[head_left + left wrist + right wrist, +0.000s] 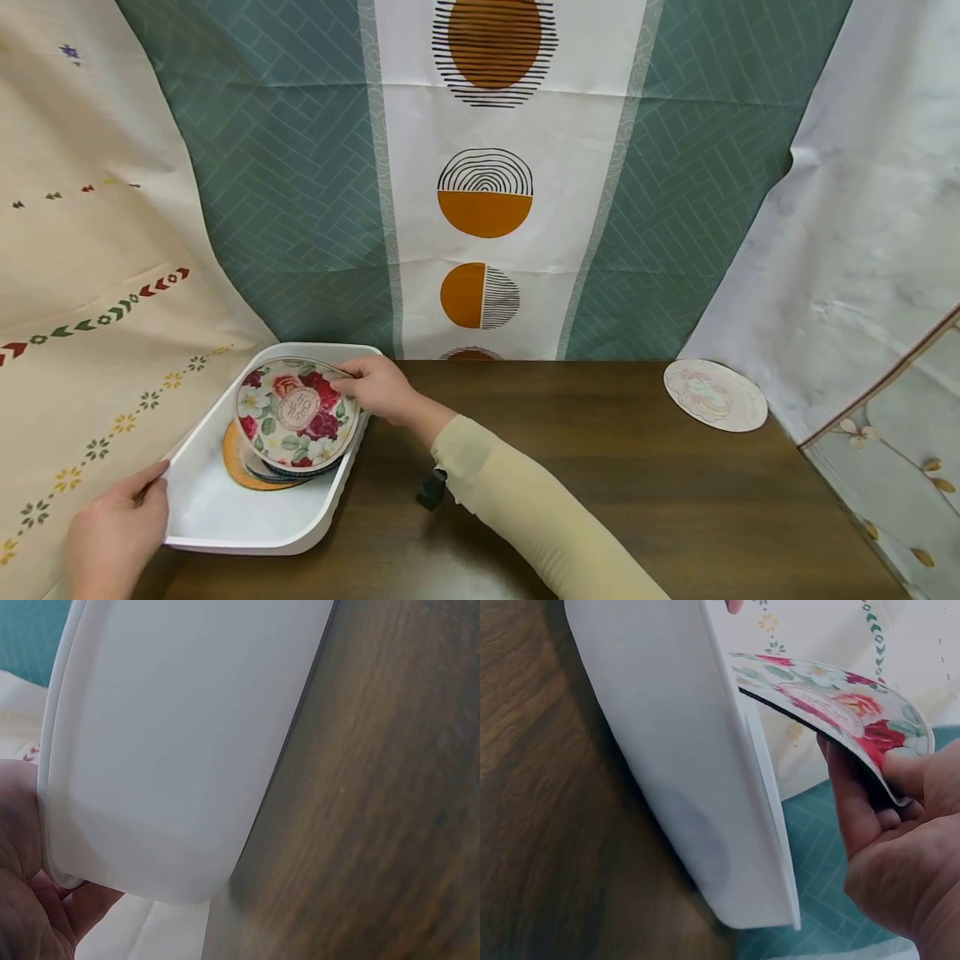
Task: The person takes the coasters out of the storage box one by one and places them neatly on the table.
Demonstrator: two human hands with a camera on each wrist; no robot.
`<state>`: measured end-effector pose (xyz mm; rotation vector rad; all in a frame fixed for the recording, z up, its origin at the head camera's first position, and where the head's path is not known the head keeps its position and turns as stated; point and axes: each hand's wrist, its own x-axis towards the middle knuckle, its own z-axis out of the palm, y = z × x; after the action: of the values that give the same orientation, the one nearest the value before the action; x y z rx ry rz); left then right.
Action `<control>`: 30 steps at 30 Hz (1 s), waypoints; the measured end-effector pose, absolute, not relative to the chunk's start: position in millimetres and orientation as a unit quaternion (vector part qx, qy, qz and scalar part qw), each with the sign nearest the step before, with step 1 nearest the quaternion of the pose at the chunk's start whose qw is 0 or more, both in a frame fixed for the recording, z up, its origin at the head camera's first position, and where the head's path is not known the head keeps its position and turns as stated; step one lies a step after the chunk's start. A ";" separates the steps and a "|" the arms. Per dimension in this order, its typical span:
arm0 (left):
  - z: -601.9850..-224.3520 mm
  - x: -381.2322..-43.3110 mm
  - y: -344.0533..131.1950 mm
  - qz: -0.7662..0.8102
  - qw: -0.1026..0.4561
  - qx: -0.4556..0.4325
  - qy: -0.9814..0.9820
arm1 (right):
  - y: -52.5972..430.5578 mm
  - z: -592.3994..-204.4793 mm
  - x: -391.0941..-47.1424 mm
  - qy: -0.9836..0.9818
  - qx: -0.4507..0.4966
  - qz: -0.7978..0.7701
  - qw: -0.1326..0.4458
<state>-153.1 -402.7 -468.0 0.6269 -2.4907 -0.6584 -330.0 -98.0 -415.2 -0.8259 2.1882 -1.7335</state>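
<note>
The fingers (850,799) of the right hand (378,387) pinch the edge of a floral mat (300,410), thumb on the printed face and the rest underneath. The mat tilts above the far half of a white bin (217,521), its roses and pale leaves facing up round a pink oval (the lettering there is too small to read), and its underside looks black in the right wrist view. The fingers of the left hand (120,525) grip the bin's rim at the near left corner.

Below the floral mat, other mats lie in a pile on the bin's floor: an orange mat (243,477) shows at the bottom, with paler and dark-edged ones partly hidden over it. The bin stands on a brown wooden table (645,483), at its left side. Past the right wrist comes a pale yellow sleeve (536,508), with a small black object (431,490) beside the cuff. Well apart, at the table's far right, lies a pale mat (716,396) with a pinkish picture. A green and white cloth (281,167) hangs behind.
</note>
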 end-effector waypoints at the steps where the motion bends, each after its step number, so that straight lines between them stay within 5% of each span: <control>1: -468.0 -153.0 -402.9 -0.241 0.244 0.226 -0.912 | -94.7 -416.8 -331.2 0.739 -0.275 -0.603 0.118; 30: -470.6 -155.8 -404.7 -0.238 0.232 0.227 -0.915 | -3.9 -456.6 -354.3 0.636 -0.155 -0.737 0.168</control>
<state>-155.8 -404.7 -470.6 0.6239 -2.5166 -0.6549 -354.3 -3.9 -456.6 -0.4412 1.8087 -2.0963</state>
